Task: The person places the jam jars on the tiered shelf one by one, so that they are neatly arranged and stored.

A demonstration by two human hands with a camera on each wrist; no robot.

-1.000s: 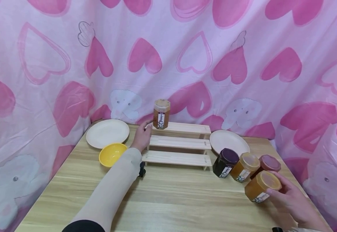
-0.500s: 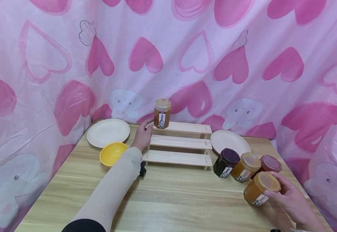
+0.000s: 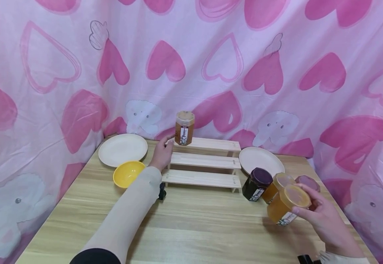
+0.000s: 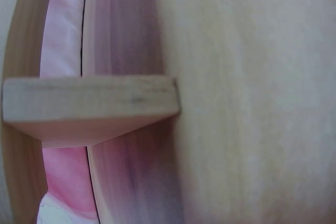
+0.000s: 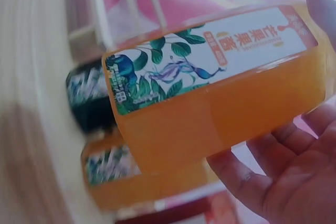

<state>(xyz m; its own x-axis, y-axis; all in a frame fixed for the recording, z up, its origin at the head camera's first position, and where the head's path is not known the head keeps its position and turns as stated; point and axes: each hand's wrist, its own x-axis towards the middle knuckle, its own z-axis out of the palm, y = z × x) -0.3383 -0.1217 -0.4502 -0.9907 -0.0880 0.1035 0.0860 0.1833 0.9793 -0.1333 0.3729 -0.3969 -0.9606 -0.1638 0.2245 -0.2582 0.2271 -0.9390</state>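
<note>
My right hand [image 3: 326,218] holds a six-sided jar of orange jam [image 3: 285,207] by its upper part, thumb in front and fingers behind. The jar is tilted and off the table. In the right wrist view its leafy label faces the camera above my fingers [image 5: 247,182]. My left hand [image 3: 162,153] is at the left end of the wooden three-step rack [image 3: 207,161], beside the base of an amber jar [image 3: 184,128] standing on the top step. Whether it grips the rack or the jar is unclear; the left wrist view shows only close planks [image 4: 94,95].
A dark jar [image 3: 256,185], another orange jar [image 3: 272,190] and a reddish jar [image 3: 309,181] stand at the right, close behind the held one. A cream plate [image 3: 260,159] lies behind them. At left are another plate [image 3: 122,148] and a yellow bowl [image 3: 128,174].
My right hand has raised the orange jam jar and brought it a little left, so it now partly covers the jars behind. My left hand and the amber jar have stayed put.
</note>
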